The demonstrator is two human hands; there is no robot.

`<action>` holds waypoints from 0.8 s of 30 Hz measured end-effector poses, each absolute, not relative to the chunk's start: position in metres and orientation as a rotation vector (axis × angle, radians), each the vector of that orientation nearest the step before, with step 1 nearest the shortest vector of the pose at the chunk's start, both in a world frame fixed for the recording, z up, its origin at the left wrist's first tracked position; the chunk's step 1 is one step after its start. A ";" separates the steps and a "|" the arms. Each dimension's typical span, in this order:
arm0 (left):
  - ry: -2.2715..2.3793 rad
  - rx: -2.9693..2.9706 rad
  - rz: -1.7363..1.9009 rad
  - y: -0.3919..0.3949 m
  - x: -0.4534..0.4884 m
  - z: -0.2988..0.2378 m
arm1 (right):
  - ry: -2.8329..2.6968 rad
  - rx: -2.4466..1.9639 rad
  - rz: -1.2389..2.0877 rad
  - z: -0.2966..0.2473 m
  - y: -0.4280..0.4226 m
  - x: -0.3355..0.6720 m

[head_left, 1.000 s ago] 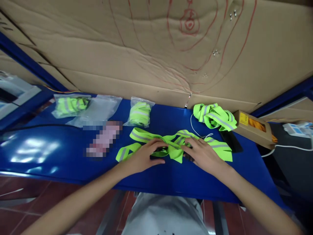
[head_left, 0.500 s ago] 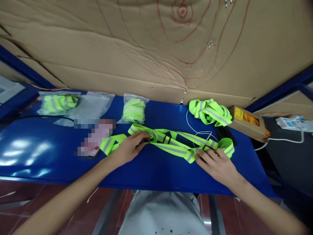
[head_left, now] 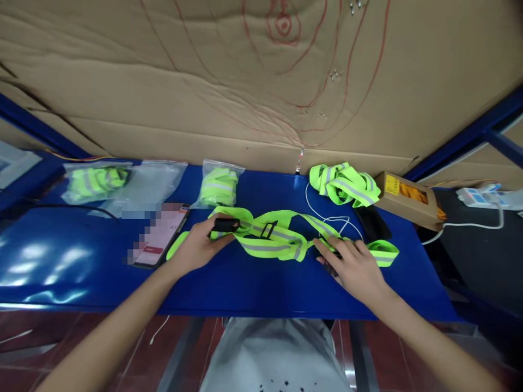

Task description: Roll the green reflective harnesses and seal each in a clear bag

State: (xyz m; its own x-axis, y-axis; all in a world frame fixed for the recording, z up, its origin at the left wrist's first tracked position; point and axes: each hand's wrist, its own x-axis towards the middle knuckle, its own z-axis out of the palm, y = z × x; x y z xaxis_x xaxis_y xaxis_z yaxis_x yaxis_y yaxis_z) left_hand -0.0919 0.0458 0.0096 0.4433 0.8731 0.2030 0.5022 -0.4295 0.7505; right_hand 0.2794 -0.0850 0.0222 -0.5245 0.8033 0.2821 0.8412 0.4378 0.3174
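While fingers (head_left: 348, 248) grip either side, the strap (head_left: 265, 249) lies mostly between.

Prob. a workshop or packing stn: blue workbench (head_left: 253, 291) w/ cardboard backing (head_left: 122, 103), hi-vis straps (head_left: 267, 250) loose & in zip bags (head_left: 218, 188), red floor tiles (head_left: 139, 370).

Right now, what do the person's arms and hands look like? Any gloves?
The left hand and right hand wear no gloves. The forearms are bare, with no sleeves, watch or bracelet showing. Below, pale grey clothing has little dark stars.
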 end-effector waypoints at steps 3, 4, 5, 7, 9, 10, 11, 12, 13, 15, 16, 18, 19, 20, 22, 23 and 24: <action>1.146 1.946 0.826 0.043 -0.090 0.018 | -2.586 -1.516 -0.688 0.023 -0.072 0.265; 1.161 1.871 0.808 0.042 -0.090 0.021 | -2.597 -1.500 -0.690 0.023 -0.068 0.262; 1.178 1.789 0.780 0.042 -0.091 0.024 | -2.614 -1.475 -0.682 0.022 -0.065 0.259; 1.197 1.609 0.715 0.041 -0.092 0.031 | -2.650 -1.422 -0.642 0.020 -0.060 0.257; 1.172 1.438 0.660 0.040 -0.092 0.037 | -2.668 -1.395 -0.582 0.017 -0.057 0.256; 1.152 1.367 0.632 0.040 -0.092 0.039 | -2.669 -1.394 -0.547 0.016 -0.055 0.256; 1.137 1.313 0.605 0.040 -0.092 0.041 | -2.671 -1.398 -0.509 0.014 -0.054 0.256; 1.128 1.280 0.582 0.041 -0.093 0.043 | -2.673 -1.406 -0.470 0.012 -0.052 0.257; 1.129 1.268 0.567 0.041 -0.094 0.044 | -2.675 -1.414 -0.429 0.010 -0.050 0.257; 1.144 1.294 0.551 0.043 -0.097 0.044 | -2.674 -1.423 -0.335 0.006 -0.047 0.261; 1.153 1.323 0.546 0.044 -0.100 0.044 | -2.666 -1.428 -0.285 0.005 -0.045 0.263; 1.174 1.381 0.550 0.045 -0.106 0.045 | -2.643 -1.440 -0.182 0.004 -0.042 0.270; 1.186 1.404 0.569 0.045 -0.109 0.046 | -2.631 -1.442 -0.134 0.004 -0.042 0.274; 1.198 1.424 0.598 0.045 -0.112 0.048 | -2.613 -1.443 -0.090 0.007 -0.041 0.278; 1.219 1.479 0.663 0.044 -0.116 0.054 | -2.537 -1.434 -0.040 0.015 -0.042 0.286; 1.224 1.510 0.696 0.043 -0.118 0.057 | -2.478 -1.426 -0.035 0.021 -0.043 0.290; 1.219 1.528 0.726 0.042 -0.119 0.059 | -2.417 -1.418 -0.029 0.028 -0.045 0.295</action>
